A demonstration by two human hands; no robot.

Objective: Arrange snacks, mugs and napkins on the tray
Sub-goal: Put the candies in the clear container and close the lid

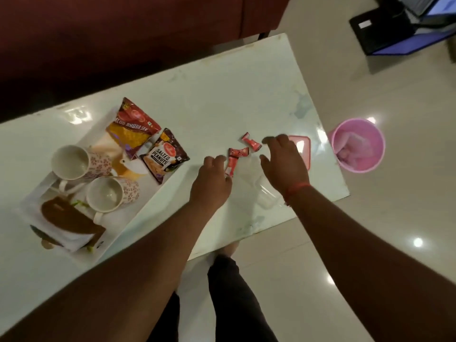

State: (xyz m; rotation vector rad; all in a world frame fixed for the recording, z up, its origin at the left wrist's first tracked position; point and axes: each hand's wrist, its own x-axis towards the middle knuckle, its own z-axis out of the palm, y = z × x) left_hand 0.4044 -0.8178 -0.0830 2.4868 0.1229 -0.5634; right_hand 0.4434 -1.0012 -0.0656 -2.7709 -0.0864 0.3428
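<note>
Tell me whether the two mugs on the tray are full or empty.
Empty. Both mugs stand upright on the tray, and their pale insides show bare down to the bottom, with no liquid.

**Glossy white surface and its load**

The pale marble-look surface [222,102] carries a white tray [128,218] at its left, three small red candy wrappers [237,154] near the middle, a clear plastic container [261,191] and a pink lid [304,149] toward its right edge.

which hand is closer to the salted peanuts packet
Left. The left hand is just to the right of the salted peanuts packet, over the red candy wrappers. The right hand is farther right, near the pink lid.
</note>
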